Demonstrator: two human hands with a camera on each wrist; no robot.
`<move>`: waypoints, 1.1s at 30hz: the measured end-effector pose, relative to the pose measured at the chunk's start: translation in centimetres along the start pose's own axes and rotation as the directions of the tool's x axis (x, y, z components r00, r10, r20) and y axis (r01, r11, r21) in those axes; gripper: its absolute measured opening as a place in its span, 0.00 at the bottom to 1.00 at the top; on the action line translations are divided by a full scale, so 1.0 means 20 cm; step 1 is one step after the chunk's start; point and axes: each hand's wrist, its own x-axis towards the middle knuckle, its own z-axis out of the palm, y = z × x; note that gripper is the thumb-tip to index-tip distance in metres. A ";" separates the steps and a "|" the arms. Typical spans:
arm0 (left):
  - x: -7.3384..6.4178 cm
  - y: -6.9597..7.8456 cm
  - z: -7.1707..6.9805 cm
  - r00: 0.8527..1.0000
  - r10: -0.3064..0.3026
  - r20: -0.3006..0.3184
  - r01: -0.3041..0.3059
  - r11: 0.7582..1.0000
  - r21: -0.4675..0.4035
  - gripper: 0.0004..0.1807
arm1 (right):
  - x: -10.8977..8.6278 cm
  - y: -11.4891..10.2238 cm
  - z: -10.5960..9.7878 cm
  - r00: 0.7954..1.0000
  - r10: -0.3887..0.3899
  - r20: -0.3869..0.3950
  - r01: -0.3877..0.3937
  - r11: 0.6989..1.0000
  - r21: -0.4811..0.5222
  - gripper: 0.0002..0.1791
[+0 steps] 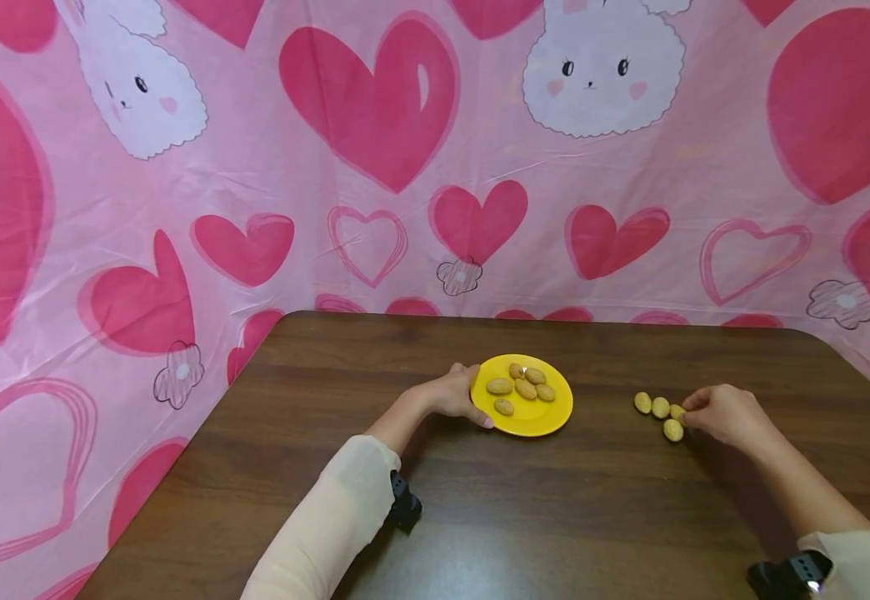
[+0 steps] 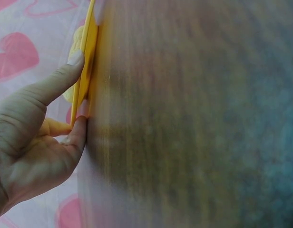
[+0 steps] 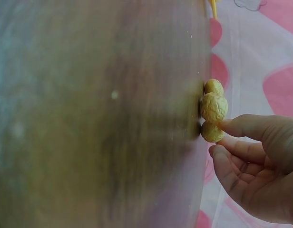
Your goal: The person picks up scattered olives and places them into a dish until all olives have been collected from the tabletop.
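Note:
A round yellow plate [image 1: 552,417] lies near the middle of the brown table, bearing several small oval tan potatoes [image 1: 525,389]. My left hand [image 1: 453,395] grips its left rim; in the left wrist view the thumb [image 2: 65,76] lies over the edge and other fingers are beneath. To the plate's right is a little cluster of yellowish, wrinkled potatoes [image 1: 661,407]. At its right end my right hand [image 1: 727,414] pinches one small potato [image 3: 211,133] between thumb and fingers. This potato appears still among its neighbours, with another [image 1: 672,430] just in front.
The wooden table [image 1: 555,517] runs back to a pink cloth backdrop [image 1: 375,167] printed with hearts and rabbits. Each wrist wears a dark camera, one at the left sleeve [image 1: 330,517] and one at the right.

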 end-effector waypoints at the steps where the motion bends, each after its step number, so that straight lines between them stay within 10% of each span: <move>1: 0.00 0.00 0.00 1.000 0.002 0.000 -0.002 1.000 0.002 0.50 | 0.00 0.00 0.00 1.000 0.003 0.003 -0.003 1.000 0.004 0.12; 33: -0.01 0.00 0.00 1.000 -0.010 -0.002 0.010 1.000 -0.017 0.50 | -0.01 -0.02 0.02 0.991 0.013 -0.134 -0.006 0.999 0.053 0.13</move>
